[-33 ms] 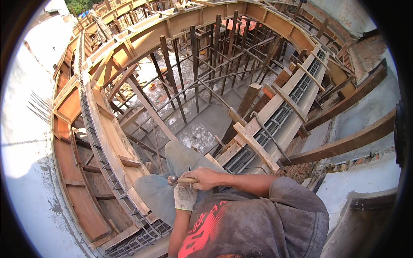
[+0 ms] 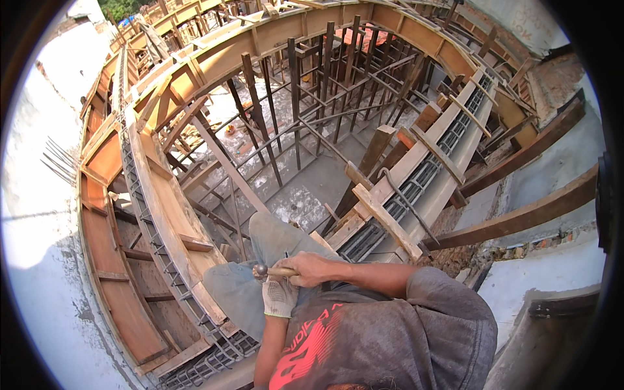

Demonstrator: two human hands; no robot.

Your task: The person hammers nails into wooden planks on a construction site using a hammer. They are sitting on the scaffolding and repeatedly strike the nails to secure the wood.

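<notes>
My right hand (image 2: pixel 308 269), bare, is closed around the wooden handle of a hammer (image 2: pixel 282 272). The round metal hammer head (image 2: pixel 260 271) points to the left, over my bent knee. Just below the handle is my left hand (image 2: pixel 279 299), in a pale knitted glove with its back showing. Its fingers are mostly hidden behind the hammer and my right hand, so whether they grip anything is unclear. Both hands are close together in front of my shirt, above my blue-grey trousers (image 2: pixel 240 299).
Wooden beam formwork (image 2: pixel 175 221) with a rebar cage curves along the left. Another rebar cage (image 2: pixel 416 188) lies in formwork at the right, crossed by wooden battens (image 2: pixel 387 221) and a bent bar. Upright timber props (image 2: pixel 296 97) stand over a floor far below. Whitewashed wall surfaces (image 2: pixel 45 260) flank the left.
</notes>
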